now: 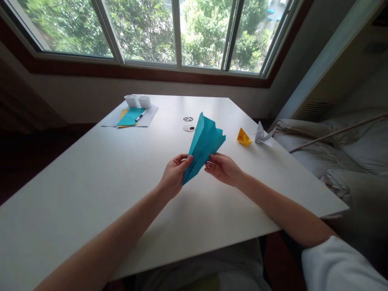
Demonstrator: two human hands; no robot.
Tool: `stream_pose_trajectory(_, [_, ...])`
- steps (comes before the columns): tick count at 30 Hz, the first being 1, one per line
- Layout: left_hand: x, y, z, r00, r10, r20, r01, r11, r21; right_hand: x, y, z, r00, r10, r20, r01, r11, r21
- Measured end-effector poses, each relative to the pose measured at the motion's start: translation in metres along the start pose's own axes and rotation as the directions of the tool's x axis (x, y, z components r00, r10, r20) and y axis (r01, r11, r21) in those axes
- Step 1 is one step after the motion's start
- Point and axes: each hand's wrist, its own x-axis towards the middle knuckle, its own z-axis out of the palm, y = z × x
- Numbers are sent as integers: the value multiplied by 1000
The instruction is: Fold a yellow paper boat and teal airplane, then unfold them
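A teal sheet of paper, pleated like a fan, is held up above the white table. Its wide zigzag edge points away from me, and it narrows to a tip close to my left hand. My left hand pinches the left edge near the narrow end, thumb on top. On the right edge, the thumb and fingertips of my right hand grip the paper, with the other fingers curled loosely below. The far ends of the fingers behind the paper are hidden.
The white table spans the view. At its far left lie teal and yellow sheets, a pen and white paper boxes. A yellow folded boat and a white paper crane stand right. Round discs lie mid-table.
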Motion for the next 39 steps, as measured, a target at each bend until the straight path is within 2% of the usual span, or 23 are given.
stream_pose_trajectory(2, [-1, -2, -1, 999, 34, 17, -35, 998, 52, 0, 1, 2, 1000, -6, -15, 6, 1000, 3])
stream_pose_trajectory(5, [-2, -6, -3, 983, 168, 78, -181, 959, 216, -1, 4, 3, 999, -43, -14, 42, 998, -47])
stream_pose_trajectory(9, [-4, -11, -5, 928, 304, 214, -371, 783, 499, -1, 8, 2, 995, -85, -52, 79, 990, -116])
stream_pose_trajectory(12, [-6, -13, -5, 909, 333, 251, -415, 674, 611, -2, 9, 2, 991, -105, -82, 94, 986, -137])
stream_pose_trajectory(19, [-9, -11, -2, 864, 439, 246, -474, 548, 689, -2, 5, 2, 987, -69, -142, 48, 988, -148])
stream_pose_trajectory(21, [-9, -11, -3, 832, 489, 261, -511, 495, 703, -2, 5, 1, 991, -54, -121, 35, 987, -155])
stream_pose_trajectory(25, [-9, -9, -6, 706, 615, 350, -618, 295, 729, -2, 5, -2, 999, -23, -48, 16, 991, -134])
stream_pose_trajectory(27, [-9, -7, -8, 680, 642, 355, -623, 250, 741, -2, 5, -3, 999, -37, -27, 33, 992, -119])
stream_pose_trajectory(29, [-9, -4, -9, 697, 650, 303, -585, 271, 764, 0, 5, -4, 997, -67, -40, 62, 992, -111])
stream_pose_trajectory(34, [-1, 0, -15, 785, 603, 142, -482, 450, 752, 2, 7, -1, 985, -142, -101, 126, 981, -150])
stream_pose_trajectory(37, [11, -2, -22, 860, 509, 16, -404, 663, 630, 3, 7, -1, 985, -159, -67, 142, 967, -213])
stream_pose_trajectory(39, [19, -4, -26, 917, 383, -115, -303, 854, 424, 4, 6, -4, 980, -184, -80, 157, 951, -268])
